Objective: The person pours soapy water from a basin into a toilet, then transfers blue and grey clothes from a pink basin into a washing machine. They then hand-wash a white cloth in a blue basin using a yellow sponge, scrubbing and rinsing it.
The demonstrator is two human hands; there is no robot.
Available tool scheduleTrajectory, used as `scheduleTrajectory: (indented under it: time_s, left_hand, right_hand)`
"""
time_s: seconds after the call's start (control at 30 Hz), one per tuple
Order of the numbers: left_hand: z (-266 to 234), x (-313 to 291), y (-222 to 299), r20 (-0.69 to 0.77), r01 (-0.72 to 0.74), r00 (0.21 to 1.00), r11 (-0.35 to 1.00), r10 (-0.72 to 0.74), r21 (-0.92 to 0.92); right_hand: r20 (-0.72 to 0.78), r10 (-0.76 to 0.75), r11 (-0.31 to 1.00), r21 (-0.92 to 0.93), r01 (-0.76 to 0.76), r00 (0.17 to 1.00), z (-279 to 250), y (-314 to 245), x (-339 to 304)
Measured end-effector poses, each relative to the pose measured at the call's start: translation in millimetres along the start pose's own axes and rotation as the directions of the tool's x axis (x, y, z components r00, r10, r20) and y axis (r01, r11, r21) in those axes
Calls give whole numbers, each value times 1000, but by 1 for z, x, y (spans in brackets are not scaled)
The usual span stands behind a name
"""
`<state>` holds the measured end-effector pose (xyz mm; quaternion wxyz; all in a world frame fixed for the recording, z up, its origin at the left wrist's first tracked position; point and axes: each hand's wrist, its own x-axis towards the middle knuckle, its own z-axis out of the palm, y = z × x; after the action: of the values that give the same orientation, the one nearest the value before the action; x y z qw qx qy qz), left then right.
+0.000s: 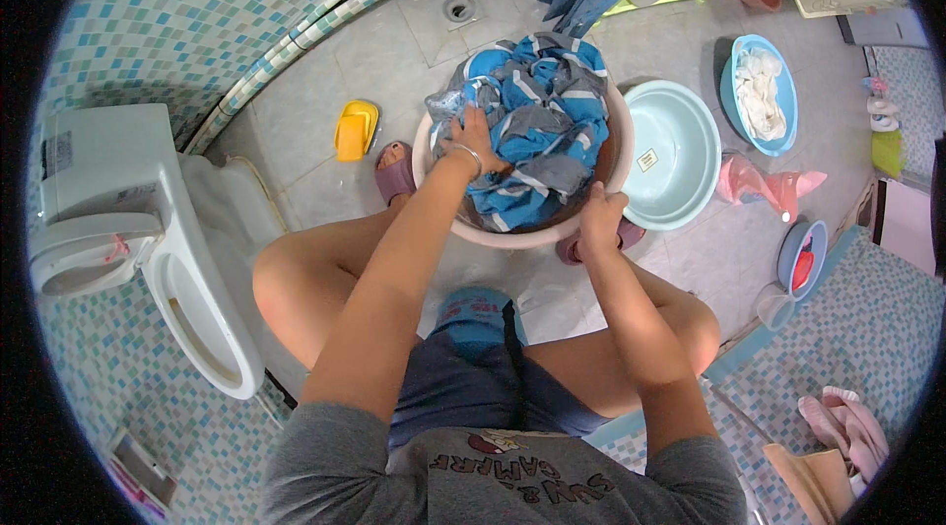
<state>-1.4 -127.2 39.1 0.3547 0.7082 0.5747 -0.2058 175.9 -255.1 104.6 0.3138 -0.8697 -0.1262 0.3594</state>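
Observation:
A pinkish-white basin [623, 136] stands on the floor between my feet. Wet blue and grey cloth [537, 121] with white stripes is heaped in it, rising above the rim at the far side. My left hand [475, 143], a bracelet at its wrist, lies on the left part of the cloth with its fingers spread. At the near right, my right hand [601, 215] is closed on the basin's rim. Some brownish water shows along the basin's inner right wall.
A pale blue basin [675, 156] stands close on the right. Beyond it are a blue basin of white cloth [759, 92], a pink plastic bag [769, 185] and a small basin [803, 259]. Left are a yellow soap dish [356, 131] and a toilet [202, 318]; a drain [459, 8] lies ahead.

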Motion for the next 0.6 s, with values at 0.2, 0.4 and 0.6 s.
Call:
scheduleTrajectory:
  time_s: [0.2,0.4,0.6]
  left_hand:
    - [22,-38,18,-74,57,995,995,-63,-77]
    - [33,-46,17,-117,54,992,997,-48,46]
    - [42,-41,-6,-140,-18,989,979,47,203]
  right_hand:
    - [-14,22,979,-202,-25,1000,-15,47,15]
    - [250,393,919,-108,-378,885,-16,86,30]
    - [588,523,740,46,-671,617,9,144,49]
